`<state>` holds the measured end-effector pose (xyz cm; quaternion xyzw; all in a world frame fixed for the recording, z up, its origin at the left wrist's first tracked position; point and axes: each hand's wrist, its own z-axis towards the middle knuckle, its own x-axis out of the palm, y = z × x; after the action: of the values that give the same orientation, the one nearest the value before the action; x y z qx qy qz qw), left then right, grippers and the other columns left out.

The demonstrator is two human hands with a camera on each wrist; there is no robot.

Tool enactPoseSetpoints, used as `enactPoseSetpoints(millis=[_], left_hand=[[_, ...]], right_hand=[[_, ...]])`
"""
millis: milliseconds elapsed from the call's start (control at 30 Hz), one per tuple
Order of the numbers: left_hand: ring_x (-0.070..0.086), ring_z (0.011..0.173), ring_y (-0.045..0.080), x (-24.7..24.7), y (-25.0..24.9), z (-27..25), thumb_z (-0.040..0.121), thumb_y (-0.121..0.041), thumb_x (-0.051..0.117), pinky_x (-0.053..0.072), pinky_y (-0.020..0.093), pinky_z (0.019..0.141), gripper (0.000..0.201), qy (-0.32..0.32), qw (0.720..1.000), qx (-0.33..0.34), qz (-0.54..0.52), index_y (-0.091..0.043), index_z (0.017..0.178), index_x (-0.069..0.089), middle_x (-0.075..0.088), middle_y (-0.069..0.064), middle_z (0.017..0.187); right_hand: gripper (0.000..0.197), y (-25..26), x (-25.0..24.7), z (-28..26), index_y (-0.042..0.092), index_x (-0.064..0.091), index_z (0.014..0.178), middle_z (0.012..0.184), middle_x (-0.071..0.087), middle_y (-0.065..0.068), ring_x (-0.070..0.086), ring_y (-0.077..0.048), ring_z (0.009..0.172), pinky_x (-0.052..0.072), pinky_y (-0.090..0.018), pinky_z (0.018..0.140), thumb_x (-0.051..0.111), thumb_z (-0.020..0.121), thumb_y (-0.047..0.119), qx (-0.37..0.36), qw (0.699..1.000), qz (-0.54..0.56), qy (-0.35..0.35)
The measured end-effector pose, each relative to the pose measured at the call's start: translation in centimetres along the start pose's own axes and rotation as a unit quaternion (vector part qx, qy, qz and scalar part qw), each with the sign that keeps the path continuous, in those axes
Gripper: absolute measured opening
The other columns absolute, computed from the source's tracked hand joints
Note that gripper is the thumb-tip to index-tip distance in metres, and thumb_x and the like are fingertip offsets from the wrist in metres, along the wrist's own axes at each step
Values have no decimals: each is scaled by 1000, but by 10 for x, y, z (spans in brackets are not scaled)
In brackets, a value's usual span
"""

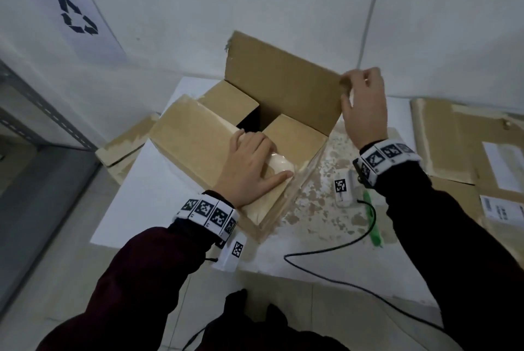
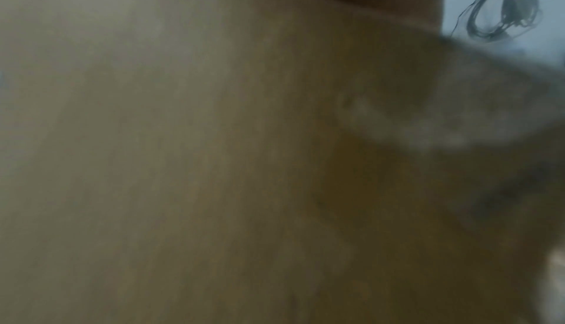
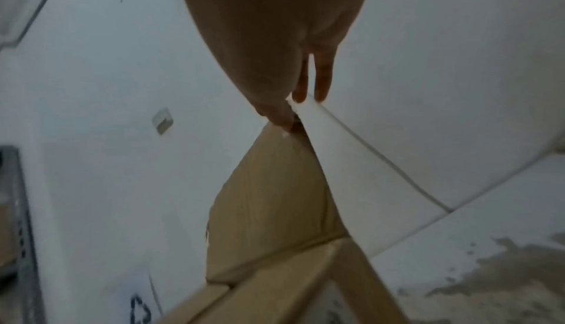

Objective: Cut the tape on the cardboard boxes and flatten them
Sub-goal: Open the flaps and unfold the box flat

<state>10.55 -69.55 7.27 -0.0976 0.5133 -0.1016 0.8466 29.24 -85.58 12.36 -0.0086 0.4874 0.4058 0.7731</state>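
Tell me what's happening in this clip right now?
A person is opening a cardboard box on a white table. The right hand pinches the corner of the far flap, which stands upright. The left hand presses flat on the near flap. A green cutter lies on the table; flattened cardboard lies to the right.

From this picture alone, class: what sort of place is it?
Probably a recycling or packing corner: a recycling sign on the wall, flattened cardboard on the floor, and a cardboard box being opened on a white table.
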Motion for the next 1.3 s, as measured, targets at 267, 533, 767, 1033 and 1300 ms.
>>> enactPoseSetpoints(millis=[267,533,767,1033,1300], left_hand=[[42,60,12,-69,4,20,77,-75,47,30,27,67,58,56,993,94,34,-18,78,49,51,-5,76],[51,70,1,-144,17,-26,81,-51,39,35,23,57,38,253,967,-31,23,-25,86,67,57,-15,78],[17,143,14,-117,45,-54,78,-59,64,12,38,117,86,425,896,-101,83,-31,149,24,24,-7,155],[43,103,24,-63,71,-74,58,-85,54,20,45,109,89,307,945,-5,116,-16,114,47,48,0,108],[47,97,23,-39,54,-69,57,-90,39,28,39,91,93,242,965,-13,100,-14,108,53,54,0,100]], right_hand=[[86,-6,22,-39,19,12,151,159,9,0,10,-31,144,9,-55,112,34,86,70,90,915,-127,372],[93,-5,29,-44,13,8,151,159,5,-8,9,-25,145,15,-53,114,40,84,68,86,926,-108,353],[95,-1,28,-28,8,14,149,158,7,-12,15,-30,143,21,-52,111,47,83,67,70,920,-146,357],[50,73,11,-41,11,40,139,150,30,-15,25,-30,138,25,-45,112,46,95,34,-61,925,-74,368],[41,165,27,-76,25,44,132,139,45,2,24,-20,139,-10,-57,112,22,101,39,-163,815,-127,542]])
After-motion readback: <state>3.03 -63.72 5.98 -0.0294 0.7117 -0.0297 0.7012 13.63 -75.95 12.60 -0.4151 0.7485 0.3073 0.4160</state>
